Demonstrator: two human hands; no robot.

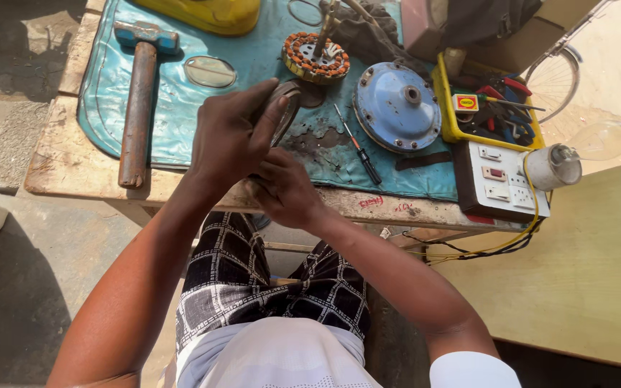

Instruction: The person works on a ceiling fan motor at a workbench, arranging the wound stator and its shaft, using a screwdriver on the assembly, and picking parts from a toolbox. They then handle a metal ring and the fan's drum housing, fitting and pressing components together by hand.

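- Head view: the left hand (228, 136) grips a round grey metal disc (287, 108) held on edge at the near side of the workbench (66, 162) — fingers curled over its top rim, thumb stretched along its face
- The right hand (287, 190) sits just below and touching the left, fingers folded in under the disc; what they press on is hidden by the left hand, so I cannot tell whether they clasp the disc itself
- The disc hovers above the teal mat (174, 108) that covers the bench, near its front edge
- Just beyond the disc stands a wound stator (315, 59) with copper-coloured coils, a shaft rising from its middle
- To the right of it lies a pale blue domed motor cover (397, 106), flat on the mat
- Between the disc and the cover lies a thin screwdriver (357, 147), dark handle toward the person
- On the left of the mat lies a hammer (138, 100) with a rusty shaft, head pointing away
- A clear oval lens-like piece (210, 72) lies beside the hammer
- At the right — a yellow tray (448, 118) of small tools, then a white switch board (501, 179), and a bulb in a holder (576, 154)
- Chequered black-and-white shorts (253, 280) show below the bench
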